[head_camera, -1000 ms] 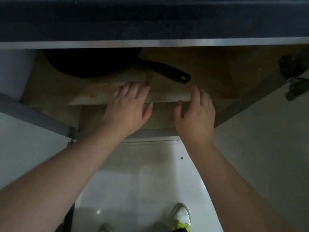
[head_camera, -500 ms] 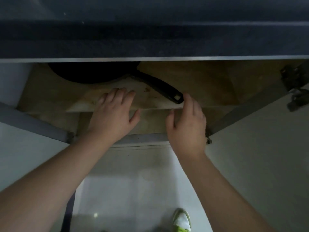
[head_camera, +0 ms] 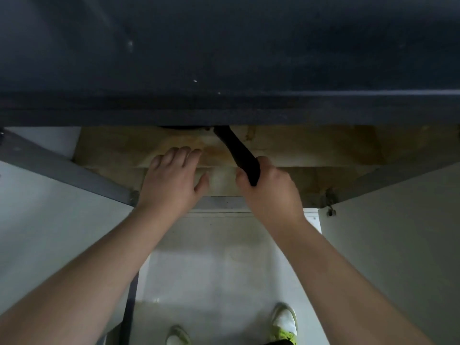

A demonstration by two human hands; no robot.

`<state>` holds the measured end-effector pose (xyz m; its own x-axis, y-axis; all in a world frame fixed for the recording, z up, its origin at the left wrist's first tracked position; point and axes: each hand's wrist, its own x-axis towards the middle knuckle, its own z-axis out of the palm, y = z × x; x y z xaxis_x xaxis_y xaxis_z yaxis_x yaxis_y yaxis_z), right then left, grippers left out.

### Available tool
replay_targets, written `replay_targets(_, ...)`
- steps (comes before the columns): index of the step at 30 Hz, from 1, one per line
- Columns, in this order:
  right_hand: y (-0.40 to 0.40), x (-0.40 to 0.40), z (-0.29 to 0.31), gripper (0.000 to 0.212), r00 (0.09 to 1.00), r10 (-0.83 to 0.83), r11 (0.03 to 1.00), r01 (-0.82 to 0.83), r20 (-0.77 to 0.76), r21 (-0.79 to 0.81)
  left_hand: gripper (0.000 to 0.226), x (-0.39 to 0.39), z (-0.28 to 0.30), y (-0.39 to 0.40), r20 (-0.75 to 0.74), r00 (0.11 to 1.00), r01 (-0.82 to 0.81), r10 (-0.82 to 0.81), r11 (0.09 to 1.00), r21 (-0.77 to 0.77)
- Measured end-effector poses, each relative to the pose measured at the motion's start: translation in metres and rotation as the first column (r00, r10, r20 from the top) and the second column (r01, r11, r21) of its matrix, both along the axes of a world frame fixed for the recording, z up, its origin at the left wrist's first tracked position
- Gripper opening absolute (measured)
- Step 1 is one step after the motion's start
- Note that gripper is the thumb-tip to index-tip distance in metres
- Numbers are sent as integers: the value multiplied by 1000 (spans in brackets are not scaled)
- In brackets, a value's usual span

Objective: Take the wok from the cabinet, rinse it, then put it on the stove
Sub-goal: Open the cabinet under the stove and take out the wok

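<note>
Both hands reach in: right hand (head_camera: 270, 185) grips wok handle (head_camera: 237, 154).

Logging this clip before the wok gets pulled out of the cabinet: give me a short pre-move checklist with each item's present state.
1. Right hand grips the long black wok handle: ok.
2. Left hand is free, fingers straight at the worn wooden cabinet shelf: ok.
3. Both white cabinet doors stand open: ok.
4. Wok bowl free of other items: cannot tell, the dark countertop hides it.
5. White tiled floor in front shows no obstacle: ok.
</note>
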<state>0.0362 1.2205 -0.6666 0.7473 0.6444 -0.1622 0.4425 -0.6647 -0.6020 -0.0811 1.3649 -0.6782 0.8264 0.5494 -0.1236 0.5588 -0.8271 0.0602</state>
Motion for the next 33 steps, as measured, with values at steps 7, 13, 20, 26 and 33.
replay_targets(7,24,10,6,29,929,-34,999,23,-369,-34,58,-12,2,6,-1,1000,-30,30,1000,-2)
replay_targets(13,12,-11,7,21,927,-70,997,53,-368,-55,72,-19,1,-4,-26,989,-146,144,984,-100)
replay_targets(20,-36,-43,10,20,927,-110,994,94,-360,-60,39,-17,3,-39,-31,978,-206,207,920,-334)
replay_targets(26,-81,-76,17,14,870,-155,988,131,-469,-82,47,-11,12,-94,-49,962,-243,269,758,-606)
replay_targets(33,-104,-91,21,17,729,-216,976,169,-650,-135,40,1,3,-122,-283,735,-415,617,79,-906)
